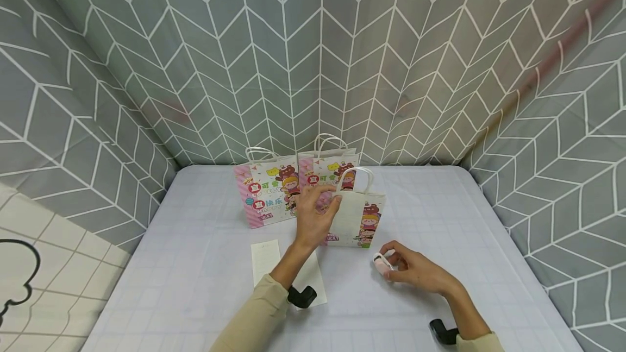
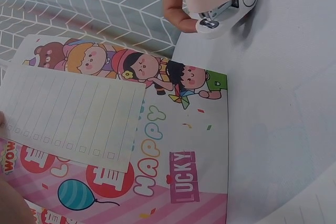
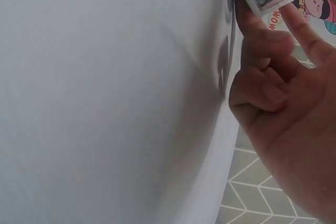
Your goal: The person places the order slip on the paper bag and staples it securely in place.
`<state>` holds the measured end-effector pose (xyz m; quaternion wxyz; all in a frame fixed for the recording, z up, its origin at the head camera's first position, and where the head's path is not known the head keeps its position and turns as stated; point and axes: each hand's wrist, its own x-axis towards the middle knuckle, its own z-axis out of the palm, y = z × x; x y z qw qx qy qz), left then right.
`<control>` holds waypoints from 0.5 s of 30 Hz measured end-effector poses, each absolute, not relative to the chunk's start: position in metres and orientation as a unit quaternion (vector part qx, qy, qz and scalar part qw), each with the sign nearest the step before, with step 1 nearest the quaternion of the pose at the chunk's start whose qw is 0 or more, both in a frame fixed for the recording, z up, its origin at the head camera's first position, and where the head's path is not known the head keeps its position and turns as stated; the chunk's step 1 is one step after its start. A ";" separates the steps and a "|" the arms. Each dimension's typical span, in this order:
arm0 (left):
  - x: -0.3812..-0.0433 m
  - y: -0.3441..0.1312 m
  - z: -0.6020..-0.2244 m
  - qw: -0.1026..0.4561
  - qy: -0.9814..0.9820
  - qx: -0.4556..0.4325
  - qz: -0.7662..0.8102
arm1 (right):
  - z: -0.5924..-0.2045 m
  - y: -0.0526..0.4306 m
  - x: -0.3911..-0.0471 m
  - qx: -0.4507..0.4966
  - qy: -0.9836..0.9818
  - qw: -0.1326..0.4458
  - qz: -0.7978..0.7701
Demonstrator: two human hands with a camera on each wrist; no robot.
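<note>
With its thumb and fingers, my left hand (image 1: 313,219) pinches a lined notepad sheet (image 2: 73,116) with small checkboxes against the front of a paper gift bag (image 1: 373,221). The bag stands upright and has cartoon figures, a pink striped side and white handles. In the head view the sheet covers much of its front. To the right of this bag, just above the table, my right hand (image 1: 415,270) grips a small pink and white stapler (image 2: 218,1). Its jaws stand apart in the left wrist view, and it does not touch the bag.
Two more gift bags of the same print, one at left (image 1: 266,192) and one behind (image 1: 325,164), stand near the curtain. Other paper sheets (image 1: 265,257) lie on the white table under my left forearm. Patterned curtains (image 1: 313,58) enclose the back and sides.
</note>
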<state>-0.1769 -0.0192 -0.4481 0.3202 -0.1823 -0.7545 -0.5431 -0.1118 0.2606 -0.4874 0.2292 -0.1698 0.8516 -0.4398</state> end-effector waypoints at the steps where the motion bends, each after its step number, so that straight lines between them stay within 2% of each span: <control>1: -0.177 -0.019 -0.448 0.319 -0.755 -0.182 -0.544 | -0.487 0.261 -0.111 -0.172 0.850 0.226 -0.443; 10: -0.178 -0.019 -0.450 0.317 -0.752 -0.184 -0.547 | -0.484 0.259 -0.116 -0.162 0.880 0.146 -0.422; 15: -0.178 -0.019 -0.450 0.316 -0.752 -0.185 -0.548 | -0.482 0.260 -0.119 -0.156 0.885 0.119 -0.422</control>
